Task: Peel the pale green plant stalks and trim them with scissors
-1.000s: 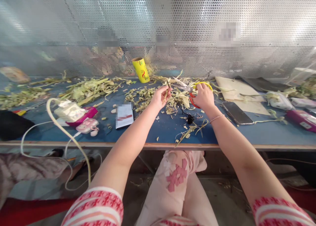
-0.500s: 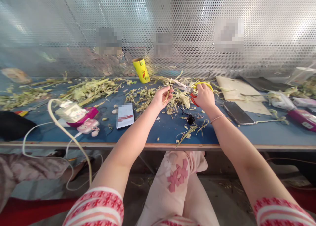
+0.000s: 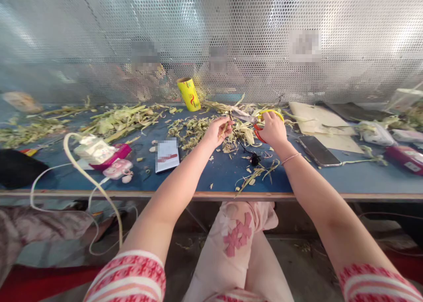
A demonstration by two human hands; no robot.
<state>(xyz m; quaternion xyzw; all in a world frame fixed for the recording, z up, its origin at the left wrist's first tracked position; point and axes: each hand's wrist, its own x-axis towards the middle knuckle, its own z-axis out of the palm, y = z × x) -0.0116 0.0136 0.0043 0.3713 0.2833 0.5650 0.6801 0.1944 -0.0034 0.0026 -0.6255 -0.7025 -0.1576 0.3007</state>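
Note:
My left hand [image 3: 216, 131] is closed in a pinch on a thin plant stem [image 3: 226, 125] above the blue table [image 3: 218, 172]. My right hand [image 3: 272, 129] grips scissors [image 3: 256, 118] with one yellow and one red handle loop. Their blades point left and meet the stem's top end. A dark thin wire [image 3: 243, 145] hangs from the stem area down to a small black piece on the table. Pale green trimmings [image 3: 194, 128] lie heaped under and behind both hands.
A yellow roll [image 3: 188, 93] stands at the back by the perforated metal screen [image 3: 231, 38]. A phone [image 3: 317, 151] lies right of my hands, a card [image 3: 167, 154] and a pink case [image 3: 116, 167] to the left. A white cable [image 3: 86, 176] loops over the table's front edge.
Both hands have drifted slightly; the scissors' blades moved closer to the stem's tip. Everything else on the table stays where it was.

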